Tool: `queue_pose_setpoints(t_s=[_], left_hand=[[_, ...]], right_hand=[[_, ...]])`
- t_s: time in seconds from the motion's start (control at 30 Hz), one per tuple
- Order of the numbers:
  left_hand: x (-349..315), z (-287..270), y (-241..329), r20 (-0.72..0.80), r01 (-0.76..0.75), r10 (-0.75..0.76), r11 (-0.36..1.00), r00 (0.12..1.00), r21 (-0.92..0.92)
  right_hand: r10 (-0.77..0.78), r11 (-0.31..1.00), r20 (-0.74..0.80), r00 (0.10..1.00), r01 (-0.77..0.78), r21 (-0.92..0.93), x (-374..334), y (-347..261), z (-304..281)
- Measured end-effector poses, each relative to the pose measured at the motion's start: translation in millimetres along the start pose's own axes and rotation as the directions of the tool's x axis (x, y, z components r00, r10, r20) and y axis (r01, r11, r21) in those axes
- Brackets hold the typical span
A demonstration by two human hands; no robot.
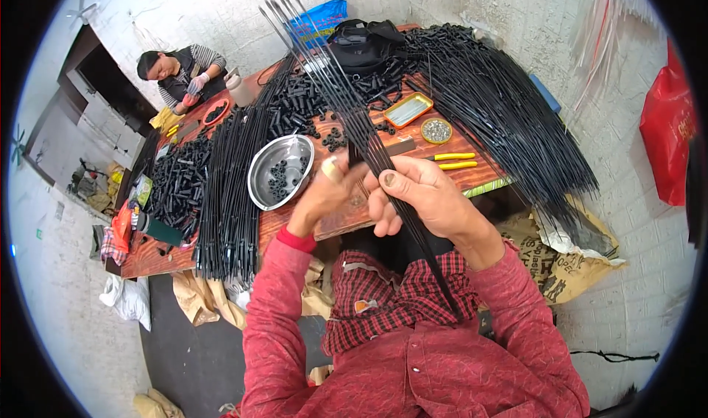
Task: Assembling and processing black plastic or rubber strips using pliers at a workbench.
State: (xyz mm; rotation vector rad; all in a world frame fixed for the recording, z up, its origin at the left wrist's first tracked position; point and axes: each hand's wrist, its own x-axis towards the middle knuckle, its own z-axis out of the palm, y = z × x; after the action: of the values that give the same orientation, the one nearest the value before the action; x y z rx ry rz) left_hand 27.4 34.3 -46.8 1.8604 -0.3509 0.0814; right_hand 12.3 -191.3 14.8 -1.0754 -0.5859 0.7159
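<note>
A slanting bundle of thin black rods (375,144) runs from above the table down toward my lap. My right hand (431,197) is closed round it, the thumb lying across the top. Beside the bundle, on its left, is my left hand (324,193), with a pale wrap on one finger. Its fingertips are blurred and partly behind the rods, so its grip is hidden. Left of that hand a metal bowl (258,175) holds small black ring-like parts (279,180). Yellow-handled pliers (456,156) lie on the table to the right of the bundle.
The wooden table (324,223) bears piles of black rods (509,116) and short black tubular parts (177,189). An orange-rimmed tray (408,111), a round tin of small metal pieces (436,130) and a black bag (365,46) stand beyond my hands. A co-worker (184,75) sits at the far left.
</note>
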Motion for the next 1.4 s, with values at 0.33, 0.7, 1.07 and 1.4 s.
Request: queue_pose_setpoints(t_s=[0.33, 0.7, 1.07, 1.4], left_hand=[[45, -12, -138, 0.018, -0.428, 0.498, 0.726, 0.867, 0.538], [46, -17, -150, -0.026, -0.361, 0.425, 0.798, 0.905, 0.483], [30, 2, -142, -0.018, -0.264, 0.331, 0.783, 0.944, 0.563], [50, -17, -134, 0.055, -0.166, 0.157, 0.957, 0.986, 0.237]], right_hand=[[-0.205, 0.936, -0.218, 0.954, 0.126, -0.33, 20, 151, -32], [-0.193, 0.957, -0.188, 0.963, 0.143, -0.252, 34, 163, -26], [-0.155, 0.954, -0.261, 0.953, 0.076, -0.29, 4, 241, -40], [-0.319, 0.933, -0.24, 0.917, 0.258, -0.251, 42, 202, -34]])
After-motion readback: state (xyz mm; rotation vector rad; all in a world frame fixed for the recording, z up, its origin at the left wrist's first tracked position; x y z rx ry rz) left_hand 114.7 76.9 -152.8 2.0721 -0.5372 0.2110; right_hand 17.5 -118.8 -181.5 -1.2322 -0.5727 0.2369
